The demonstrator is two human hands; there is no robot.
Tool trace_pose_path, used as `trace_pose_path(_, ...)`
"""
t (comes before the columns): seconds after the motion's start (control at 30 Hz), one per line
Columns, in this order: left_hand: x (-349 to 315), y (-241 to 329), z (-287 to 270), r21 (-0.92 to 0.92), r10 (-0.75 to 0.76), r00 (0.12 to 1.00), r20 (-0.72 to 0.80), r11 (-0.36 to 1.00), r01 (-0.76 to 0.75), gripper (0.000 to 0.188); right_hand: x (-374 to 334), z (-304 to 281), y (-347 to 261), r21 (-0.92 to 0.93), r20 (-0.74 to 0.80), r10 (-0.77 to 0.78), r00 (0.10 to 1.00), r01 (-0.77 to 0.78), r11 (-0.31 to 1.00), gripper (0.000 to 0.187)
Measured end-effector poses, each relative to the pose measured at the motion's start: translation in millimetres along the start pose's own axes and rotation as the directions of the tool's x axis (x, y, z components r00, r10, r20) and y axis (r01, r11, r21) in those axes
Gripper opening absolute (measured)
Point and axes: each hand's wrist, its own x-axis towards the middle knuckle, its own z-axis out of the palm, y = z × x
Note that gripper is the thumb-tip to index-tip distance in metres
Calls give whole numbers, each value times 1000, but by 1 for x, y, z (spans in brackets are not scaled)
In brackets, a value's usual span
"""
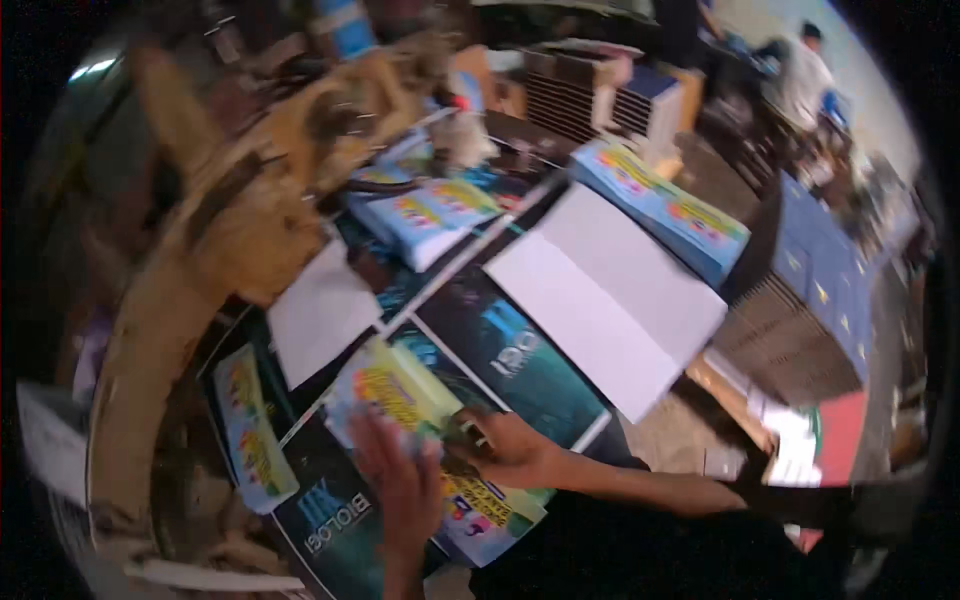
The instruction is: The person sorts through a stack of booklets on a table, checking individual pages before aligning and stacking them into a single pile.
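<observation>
My left hand [398, 475], fingers stretched out and a little blurred, lies on a light-blue and yellow printed booklet [385, 390]. Beside it, my right hand [515, 450] is closed round a small dark object [463, 432] at the booklet's edge; its kind is hard to make out. Another colourful booklet [490, 515] shows below my right wrist. Under them is a dark teal printed cover sheet [340, 510]. One more strip-like stack of the same booklets [250, 430] rests to the left.
A white open sheet [610, 290] spreads right of centre, with a stack of booklets [660, 205] behind it. Tall stacks of dark-blue books [800, 300] stand at the right. A smaller white sheet [325, 310] and a booklet pile [425, 215] lie farther back. A person [805, 80] is far off.
</observation>
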Motion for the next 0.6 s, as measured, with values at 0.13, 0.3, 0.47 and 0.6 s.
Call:
trace_pose_path(0.13,6,19,-16,-8,-104,994,-27,995,104,76,48,-22,18,-537,-165,-635,755,471,700,32)
trace_pose_path(0.3,2,14,0,-31,-176,978,-116,984,173,78,160,-154,-57,-834,-286,-850,442,322,448,70)
trace_pose_path(0.47,7,20,3,-119,-185,975,-124,978,170,74,242,-254,-150,-887,-215,-908,360,318,336,84)
trace_pose_path(0.6,5,19,1,-117,-204,971,-128,975,189,76,291,-290,-178,-973,-31,-870,492,185,139,98)
